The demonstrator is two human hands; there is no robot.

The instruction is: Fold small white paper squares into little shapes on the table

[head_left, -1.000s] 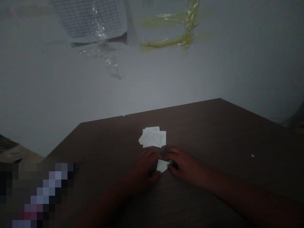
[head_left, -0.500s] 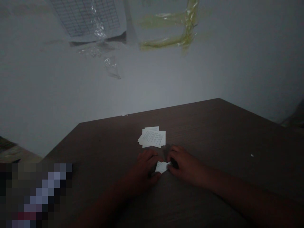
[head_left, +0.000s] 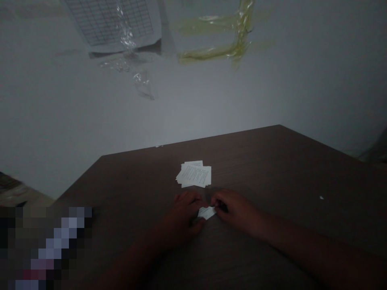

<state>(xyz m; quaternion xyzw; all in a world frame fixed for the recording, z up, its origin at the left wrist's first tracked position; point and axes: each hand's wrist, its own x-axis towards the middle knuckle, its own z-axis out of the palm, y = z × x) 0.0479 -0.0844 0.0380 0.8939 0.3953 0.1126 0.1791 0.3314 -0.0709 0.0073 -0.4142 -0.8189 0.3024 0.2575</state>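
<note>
A small piece of white paper lies on the dark table between my two hands, with faint print on it. My left hand holds its left side, thumb at the near edge and fingers at the far edge. At the right end, the fingers of my right hand are curled and pinch the paper's corner. Just beyond my hands rests a loose stack of printed white paper slips, their edges uneven.
The brown table meets a pale wall at its far edge. A paper scrap lies at the right. A gridded sheet and yellow tape are stuck on the wall. Blurred blocks cover the lower left.
My right hand's fingers have curled in more tightly and shifted slightly left at the paper's corner. The left hand and the stack stay almost where they were.
</note>
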